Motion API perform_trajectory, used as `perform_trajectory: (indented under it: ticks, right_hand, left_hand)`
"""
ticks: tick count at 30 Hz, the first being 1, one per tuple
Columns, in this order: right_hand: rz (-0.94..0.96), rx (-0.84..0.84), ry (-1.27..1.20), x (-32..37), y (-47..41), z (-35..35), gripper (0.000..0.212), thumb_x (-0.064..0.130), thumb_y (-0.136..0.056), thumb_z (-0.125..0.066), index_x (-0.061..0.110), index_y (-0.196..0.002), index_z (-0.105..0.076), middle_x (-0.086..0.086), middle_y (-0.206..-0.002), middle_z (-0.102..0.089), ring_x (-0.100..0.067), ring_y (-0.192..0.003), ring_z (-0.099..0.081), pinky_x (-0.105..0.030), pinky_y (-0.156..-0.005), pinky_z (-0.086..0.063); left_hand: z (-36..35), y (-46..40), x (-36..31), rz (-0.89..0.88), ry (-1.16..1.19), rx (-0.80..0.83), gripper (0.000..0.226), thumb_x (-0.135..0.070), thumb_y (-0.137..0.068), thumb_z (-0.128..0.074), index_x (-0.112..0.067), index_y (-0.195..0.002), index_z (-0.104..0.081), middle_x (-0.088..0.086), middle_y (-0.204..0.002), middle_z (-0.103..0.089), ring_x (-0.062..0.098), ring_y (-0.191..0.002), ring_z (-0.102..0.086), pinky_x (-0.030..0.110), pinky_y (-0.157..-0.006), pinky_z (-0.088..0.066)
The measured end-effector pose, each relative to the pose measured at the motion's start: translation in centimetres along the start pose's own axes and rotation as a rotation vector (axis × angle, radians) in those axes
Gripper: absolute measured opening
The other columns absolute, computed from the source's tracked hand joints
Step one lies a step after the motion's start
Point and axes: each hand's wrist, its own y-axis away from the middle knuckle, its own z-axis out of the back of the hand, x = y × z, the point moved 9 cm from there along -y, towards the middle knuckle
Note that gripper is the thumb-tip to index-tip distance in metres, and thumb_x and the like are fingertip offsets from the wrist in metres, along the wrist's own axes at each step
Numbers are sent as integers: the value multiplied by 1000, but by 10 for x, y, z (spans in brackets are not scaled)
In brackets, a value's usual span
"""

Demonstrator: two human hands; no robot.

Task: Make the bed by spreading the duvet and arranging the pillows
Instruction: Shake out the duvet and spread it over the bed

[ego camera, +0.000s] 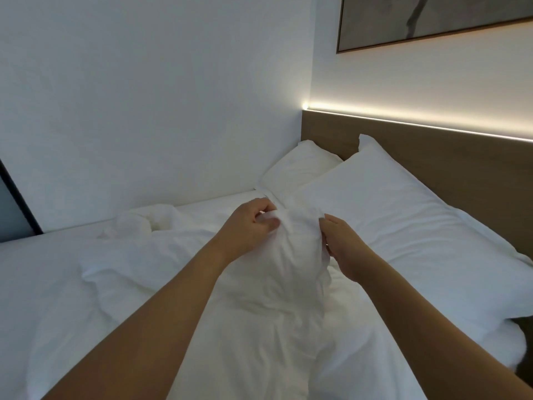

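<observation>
I have the left hand [253, 223] and right hand [343, 249] both pinching the bunched duvet [277, 284] mid-bed, just before the pillows [398, 215]; an uneven pull could drag them askew.

A white duvet [259, 298] lies crumpled across the bed, one bunched fold raised up at its middle. Two white pillows sit at the headboard: the near pillow [403, 226] lies flat, the far pillow [297, 168] beside the wall

Head view, angled down, close over bed [57, 284]
</observation>
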Motion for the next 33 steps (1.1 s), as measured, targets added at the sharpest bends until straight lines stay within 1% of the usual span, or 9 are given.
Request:
perform_trajectory:
  ticks: [3, 7, 9, 15, 21, 23, 26, 30, 33]
  right_hand:
    - [20, -11, -72, 3, 5, -3, 31, 28, -93, -45, 19, -63, -50, 10, -57, -51, -13, -60, -45, -25, -60, -36]
    - [96, 130, -46, 4, 10, -19, 30, 39, -94, -58, 19, -114, -67, 1, -110, -72, -16, -102, -68, -33, -92, -53]
    - [116, 23, 42, -2, 7, -17, 23, 29, -91, -64, 24, -113, -66, 4, -109, -72, -14, -101, -68, -36, -92, -54]
    - [165, -352, -13, 11, 2, -14, 16, 16, -96, -44, 6, -88, -52, -1, -82, -53, -16, -77, -49, -31, -73, -42]
    - [436, -351, -35, 125, -8, -21, 34, 30, -103, -40, 13, -78, -55, 3, -69, -53, -5, -64, -51, -20, -63, -45]
    - [526, -374, 3, 160, -17, -12, 41, 38, -102, -44, 15, -68, -46, 2, -61, -44, -6, -56, -43, -21, -56, -39]
    - [620, -473, 108, 197, -33, 5, 48, 44, -100, -46, 19, -61, -35, 4, -54, -34, -5, -47, -32, -18, -48, -30]
    - [774, -554, 351, 229, -64, 4, 53, 49, -101, -41, 18, -59, -30, 4, -53, -30, -10, -51, -28, -27, -51, -26]
    - [803, -600, 469, 244, -100, -3, 54, 50, -102, -37, 16, -60, -32, 2, -54, -32, -11, -51, -30, -26, -51, -26]
  left_hand:
    - [7, -2, 7, 45, 61, -83, 5, -23, -87, -68, -22, -89, -63, -7, -82, -59, 7, -70, -55, 17, -61, -43]
    - [11, -4, 10, 42, 56, -155, 6, -22, -87, -68, -21, -91, -63, -9, -87, -60, 6, -73, -56, 15, -62, -42]
    - [11, -7, 17, 70, 45, -150, 8, -24, -87, -67, -21, -93, -63, -7, -92, -62, 6, -79, -59, 17, -66, -44]
    - [-10, -12, 50, 192, -374, 458, 51, -33, -80, -62, -31, -131, -54, -22, -152, -22, 8, -135, -36, 36, -111, -34]
    - [28, -29, -25, 72, -479, 550, 74, -63, -56, -53, -40, -126, -53, -10, -140, -47, 12, -129, -38, 36, -114, -24]
    - [48, -39, -49, 25, -413, 392, 30, -56, -65, -52, -37, -84, -66, -7, -97, -66, 14, -98, -57, 33, -87, -42]
    - [70, -50, -69, -83, -200, 187, 31, -40, -70, -52, -18, -50, -43, -7, -52, -42, 13, -48, -38, 29, -55, -30]
    - [70, -59, -80, -86, 75, 267, 27, -26, -78, -56, -19, -52, -51, -7, -53, -51, 10, -45, -47, 21, -49, -37]
    - [66, -74, -47, 39, 99, 474, 11, -25, -78, -67, -24, -89, -70, -1, -93, -74, 18, -82, -71, 29, -74, -57]
